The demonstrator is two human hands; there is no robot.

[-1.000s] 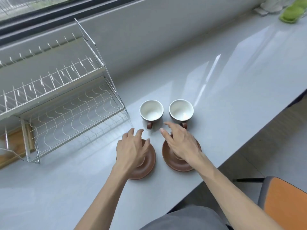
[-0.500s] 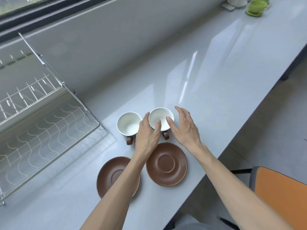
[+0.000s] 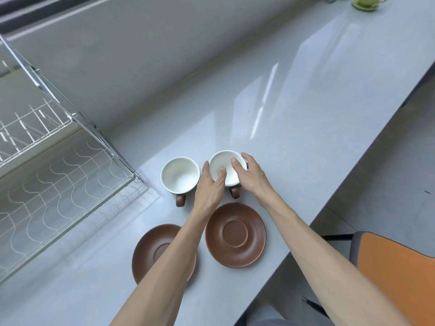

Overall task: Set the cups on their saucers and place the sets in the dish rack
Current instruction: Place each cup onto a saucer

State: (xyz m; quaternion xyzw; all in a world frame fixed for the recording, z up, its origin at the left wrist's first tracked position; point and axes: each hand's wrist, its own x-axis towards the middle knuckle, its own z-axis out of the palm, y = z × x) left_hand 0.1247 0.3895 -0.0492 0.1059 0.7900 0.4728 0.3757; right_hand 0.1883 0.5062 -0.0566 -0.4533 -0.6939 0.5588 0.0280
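Note:
Two cups, white inside and brown outside, stand side by side on the grey counter: the left cup [image 3: 180, 174] and the right cup [image 3: 226, 167]. My left hand [image 3: 209, 187] and my right hand [image 3: 250, 178] both clasp the right cup, fingers over its rim from either side. In front of the cups lie two brown saucers: the right saucer [image 3: 235, 235] lies bare, the left saucer [image 3: 150, 251] is partly hidden under my left forearm. The wire dish rack [image 3: 70, 175] stands at the left with nothing on its shelves.
The counter's front edge [image 3: 313, 222] runs diagonally at the right, with an orange chair seat [image 3: 397, 276] below it. A green cup on a green saucer [image 3: 367, 1] sits far back on the counter. A grey wall and window sill run behind.
Both hands moved from over the saucers forward to the right cup. My right hand, open beside it half a second ago, has now closed onto its rim.

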